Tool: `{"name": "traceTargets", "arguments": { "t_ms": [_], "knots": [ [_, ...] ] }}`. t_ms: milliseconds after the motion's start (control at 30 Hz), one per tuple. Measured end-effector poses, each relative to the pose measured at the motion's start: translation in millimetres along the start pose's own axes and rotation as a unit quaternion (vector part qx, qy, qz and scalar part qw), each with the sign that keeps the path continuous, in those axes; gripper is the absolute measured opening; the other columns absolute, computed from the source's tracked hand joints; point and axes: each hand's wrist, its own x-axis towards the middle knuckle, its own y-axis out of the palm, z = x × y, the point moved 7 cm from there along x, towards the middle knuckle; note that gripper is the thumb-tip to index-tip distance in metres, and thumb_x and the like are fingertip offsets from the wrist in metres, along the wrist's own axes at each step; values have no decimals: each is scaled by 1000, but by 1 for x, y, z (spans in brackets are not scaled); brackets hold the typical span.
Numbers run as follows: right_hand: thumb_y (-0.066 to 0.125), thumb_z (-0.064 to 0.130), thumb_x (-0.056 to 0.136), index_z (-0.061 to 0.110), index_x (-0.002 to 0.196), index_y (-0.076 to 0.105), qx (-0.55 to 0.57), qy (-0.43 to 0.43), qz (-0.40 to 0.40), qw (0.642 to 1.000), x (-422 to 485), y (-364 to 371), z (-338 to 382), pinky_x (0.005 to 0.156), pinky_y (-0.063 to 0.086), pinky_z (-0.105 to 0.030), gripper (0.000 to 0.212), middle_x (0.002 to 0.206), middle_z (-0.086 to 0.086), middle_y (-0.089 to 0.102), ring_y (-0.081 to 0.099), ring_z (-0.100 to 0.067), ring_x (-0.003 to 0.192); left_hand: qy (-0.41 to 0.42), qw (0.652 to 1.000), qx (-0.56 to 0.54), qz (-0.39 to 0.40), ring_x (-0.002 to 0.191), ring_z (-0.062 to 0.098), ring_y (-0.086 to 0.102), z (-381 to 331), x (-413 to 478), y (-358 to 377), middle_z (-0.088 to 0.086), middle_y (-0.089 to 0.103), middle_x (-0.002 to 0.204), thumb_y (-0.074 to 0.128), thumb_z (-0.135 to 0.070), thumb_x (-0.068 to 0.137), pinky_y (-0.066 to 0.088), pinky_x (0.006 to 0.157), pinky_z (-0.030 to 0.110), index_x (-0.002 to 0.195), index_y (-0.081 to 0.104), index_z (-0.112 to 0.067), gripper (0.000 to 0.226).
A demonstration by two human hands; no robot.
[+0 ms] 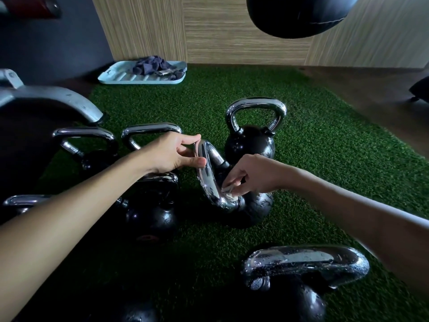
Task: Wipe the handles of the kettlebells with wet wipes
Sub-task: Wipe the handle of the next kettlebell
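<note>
Several black kettlebells with chrome handles stand on green turf. The middle kettlebell [250,205] is tilted, its chrome handle [210,173] leaning toward me. My left hand [173,152] pinches the top of that handle between thumb and fingers. My right hand [251,175] pinches a small white wet wipe [228,190] and presses it against the handle's lower end, near the ball. Another kettlebell [251,135] stands upright just behind. A kettlebell [301,275] with a wet, beaded handle stands close in front at the lower right.
More kettlebells [148,212] crowd the left side under my left forearm. A grey metal rack foot [58,98] juts in at the left. A light blue tray [139,76] with dark cloths lies by the wooden wall. A black bag [299,15] hangs overhead.
</note>
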Motion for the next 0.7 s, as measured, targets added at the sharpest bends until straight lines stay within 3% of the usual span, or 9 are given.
{"name": "traceTargets", "arguments": {
  "t_ms": [67, 167, 300, 467, 600, 700],
  "knots": [
    [80, 14, 86, 21, 115, 76, 99, 6, 11, 995, -1, 4, 1, 77, 50, -8, 30, 105, 13, 77, 71, 4, 94, -1, 1000, 5, -4, 91, -12, 55, 0, 0, 0, -10, 78, 104, 79, -62, 68, 39, 90, 24, 154, 39, -34, 99],
    [75, 6, 88, 10, 123, 70, 225, 19, 47, 973, -2, 10, 4, 88, 55, -16, 36, 109, 5, 77, 73, -5, 100, -12, 1000, 16, -4, 111, -1, 59, 1, -1, -2, -6, 77, 110, 77, -68, 63, 39, 94, 27, 154, 39, -35, 104],
    [77, 11, 87, 12, 123, 70, 233, 23, 56, 971, -2, 10, 5, 86, 53, -14, 37, 112, 7, 76, 72, -3, 103, -16, 1000, 17, -4, 125, 9, 59, 4, -1, -2, -3, 74, 121, 78, -77, 59, 39, 107, 36, 153, 39, -39, 109],
    [85, 10, 79, 13, 107, 78, 286, 28, -80, 955, 8, 4, 8, 72, 54, -12, 29, 92, 3, 80, 74, -4, 81, -20, 1000, 12, -2, 132, 11, 54, 11, 2, -1, -1, 70, 128, 76, -89, 46, 36, 116, 42, 151, 38, -44, 121],
    [86, 14, 79, 15, 101, 78, 314, 34, -179, 932, 19, -3, 5, 80, 60, -22, 23, 87, -1, 80, 75, -9, 80, -22, 1000, 12, -5, 135, 12, 52, 11, 3, 0, 3, 65, 137, 78, -82, 52, 36, 111, 36, 152, 39, -43, 113],
    [86, 9, 76, 14, 101, 77, 355, 38, -171, 918, 20, -3, -3, 83, 60, -31, 27, 88, -7, 79, 77, -20, 85, -13, 1000, 16, -6, 127, 7, 57, 4, 3, 1, -5, 69, 129, 79, -77, 56, 38, 100, 30, 152, 39, -41, 110]
  ]
}}
